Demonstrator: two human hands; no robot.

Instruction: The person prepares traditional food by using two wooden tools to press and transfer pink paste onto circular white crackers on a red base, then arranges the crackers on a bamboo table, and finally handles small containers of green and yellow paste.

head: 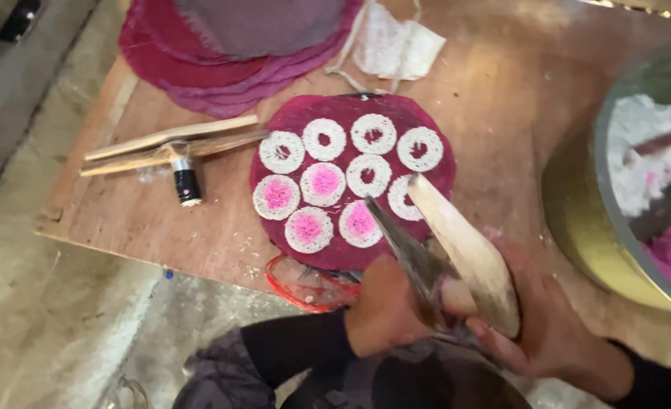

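Head view: hands (464,318) grip wooden spatulas (464,242).

Lying on the wooden board (502,83): stacked magenta discs (214,53), wooden sticks (168,144) beside a black spool (186,184), white cloth (396,45). Sitting right: metal bowl (616,227).

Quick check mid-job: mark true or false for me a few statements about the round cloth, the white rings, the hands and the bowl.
1. Nine white rings lie on the magenta round cloth. True.
2. All rings have pink centres. False: four have pink centres; the others show none.
3. Both hands are empty. False: the right hand and left hand hold flat wooden paddles.
4. The metal bowl at right holds white and pink material. True.
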